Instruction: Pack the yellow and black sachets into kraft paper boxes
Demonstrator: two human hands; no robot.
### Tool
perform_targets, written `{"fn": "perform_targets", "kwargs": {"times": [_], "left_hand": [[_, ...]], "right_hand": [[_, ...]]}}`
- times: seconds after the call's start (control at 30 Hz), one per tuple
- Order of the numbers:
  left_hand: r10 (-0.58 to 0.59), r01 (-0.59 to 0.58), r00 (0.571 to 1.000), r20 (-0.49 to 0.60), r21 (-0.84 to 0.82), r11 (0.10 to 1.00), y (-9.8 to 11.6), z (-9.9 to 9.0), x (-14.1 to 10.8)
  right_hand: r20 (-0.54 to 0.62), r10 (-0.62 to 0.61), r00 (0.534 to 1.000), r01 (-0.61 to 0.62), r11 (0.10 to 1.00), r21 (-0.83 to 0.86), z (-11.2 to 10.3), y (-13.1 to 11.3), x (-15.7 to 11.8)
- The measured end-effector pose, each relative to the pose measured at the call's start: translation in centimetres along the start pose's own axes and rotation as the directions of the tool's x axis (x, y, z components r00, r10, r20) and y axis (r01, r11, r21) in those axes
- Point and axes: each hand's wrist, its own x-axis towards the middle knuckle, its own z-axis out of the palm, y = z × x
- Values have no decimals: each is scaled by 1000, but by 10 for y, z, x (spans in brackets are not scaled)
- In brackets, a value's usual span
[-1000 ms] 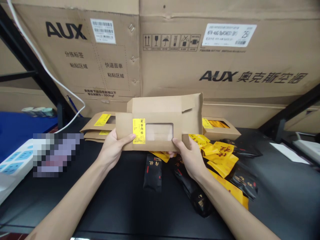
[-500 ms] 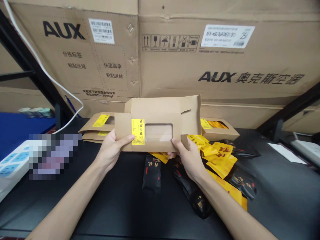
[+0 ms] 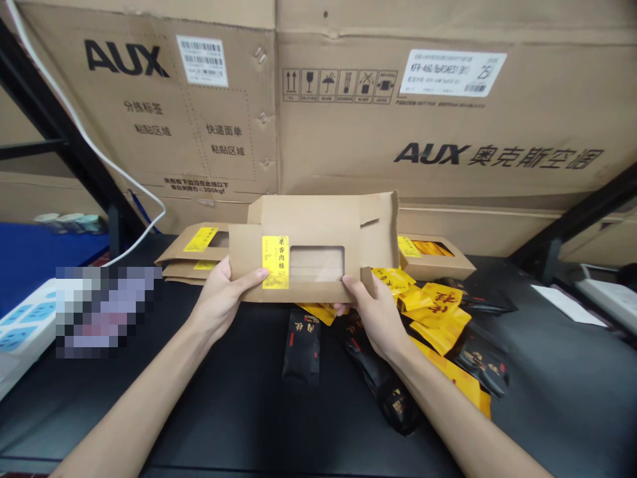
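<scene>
Between my hands, above the black tabletop, is a brown cardboard box (image 3: pixel 323 292) with its end flaps and lid panel unfolded. A yellow label (image 3: pixel 275 263) is on its face beside a clear window (image 3: pixel 317 263). My left hand (image 3: pixel 219 292) is closed on the box's left edge, thumb on the label. My right hand (image 3: pixel 374 309) grips the lower right corner, thumb near the window; most of its fingers are behind the cardboard. Below and to the right lie a black sachet (image 3: pixel 301 348) and several yellow sachets (image 3: pixel 440 318), with more black sachets among them.
Folded brown boxes (image 3: pixel 192 255) lie at the back left, and a filled windowed box (image 3: pixel 440 260) stands at the back right. Large AUX cartons (image 3: pixel 338 146) form a wall behind. A power strip (image 3: pixel 37 312) and white cable (image 3: pixel 134 249) are on the left.
</scene>
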Motion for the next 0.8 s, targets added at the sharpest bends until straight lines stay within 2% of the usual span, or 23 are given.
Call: {"fn": "perform_targets", "kwargs": {"times": [0.8], "left_hand": [[-11, 10, 1000, -16, -13, 1000, 4, 3, -2]], "right_hand": [[13, -26, 1000, 26, 999, 23, 0, 3, 2]]}}
